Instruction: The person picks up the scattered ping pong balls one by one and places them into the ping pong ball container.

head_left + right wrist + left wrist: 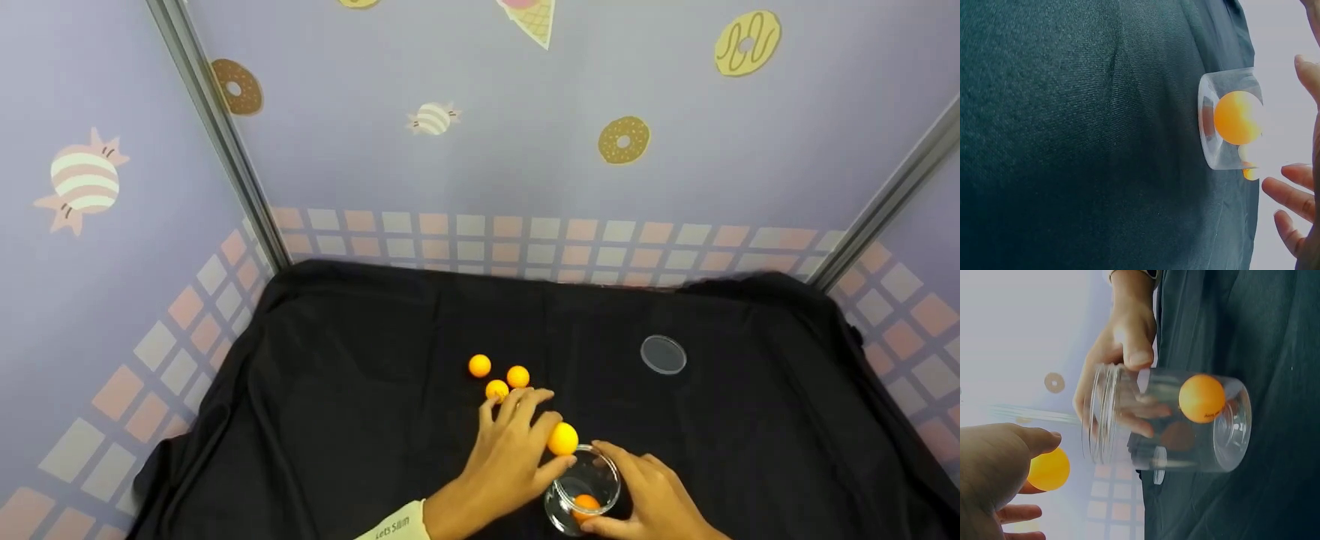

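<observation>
My left hand (504, 459) pinches an orange ping-pong ball (562, 439) between thumb and index finger, beside the jar's open mouth. The other fingers of that hand spread out over the cloth. Upright on the cloth stands a clear plastic jar (1157, 458), and my right hand (654, 489) grips it near the rim, thumb on one side and fingers on the other. One orange ball (1202, 398) rests at the bottom of the jar. Just beyond my left fingertips lie three more orange balls, a left one (480, 366), a right one (518, 376) and a near one (496, 390).
A clear round lid (664, 355) lies flat on the black cloth (352, 420), to the right of the loose balls. Purple walls (510, 165) with sweets and tile patterns stand behind and at both sides of the table.
</observation>
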`<state>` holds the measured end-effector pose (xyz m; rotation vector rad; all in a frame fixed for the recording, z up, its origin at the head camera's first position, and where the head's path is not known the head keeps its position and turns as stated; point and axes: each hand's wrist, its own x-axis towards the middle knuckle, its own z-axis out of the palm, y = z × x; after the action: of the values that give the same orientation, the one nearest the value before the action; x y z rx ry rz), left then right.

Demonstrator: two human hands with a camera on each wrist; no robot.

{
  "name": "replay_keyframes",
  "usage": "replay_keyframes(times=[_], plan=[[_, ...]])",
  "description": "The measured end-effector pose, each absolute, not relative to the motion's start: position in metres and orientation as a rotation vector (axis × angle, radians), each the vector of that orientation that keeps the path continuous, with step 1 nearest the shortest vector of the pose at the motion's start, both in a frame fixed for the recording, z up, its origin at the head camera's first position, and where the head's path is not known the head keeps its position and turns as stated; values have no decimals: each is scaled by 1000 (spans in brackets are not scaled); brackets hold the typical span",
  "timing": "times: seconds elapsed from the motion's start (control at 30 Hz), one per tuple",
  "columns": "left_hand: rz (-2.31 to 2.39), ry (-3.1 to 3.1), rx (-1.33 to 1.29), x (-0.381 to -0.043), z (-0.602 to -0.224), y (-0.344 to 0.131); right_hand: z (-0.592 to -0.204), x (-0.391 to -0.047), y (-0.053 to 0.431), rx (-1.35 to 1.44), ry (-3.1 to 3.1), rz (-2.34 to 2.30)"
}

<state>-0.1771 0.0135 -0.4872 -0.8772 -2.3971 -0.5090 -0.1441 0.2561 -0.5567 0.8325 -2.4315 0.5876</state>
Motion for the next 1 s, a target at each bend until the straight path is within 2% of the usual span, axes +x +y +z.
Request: replay_keyframes(times=[1.0], plan=[[-510,-2437,-1067,-152,-494,34,-559,-144,256,815,-2417,585]])
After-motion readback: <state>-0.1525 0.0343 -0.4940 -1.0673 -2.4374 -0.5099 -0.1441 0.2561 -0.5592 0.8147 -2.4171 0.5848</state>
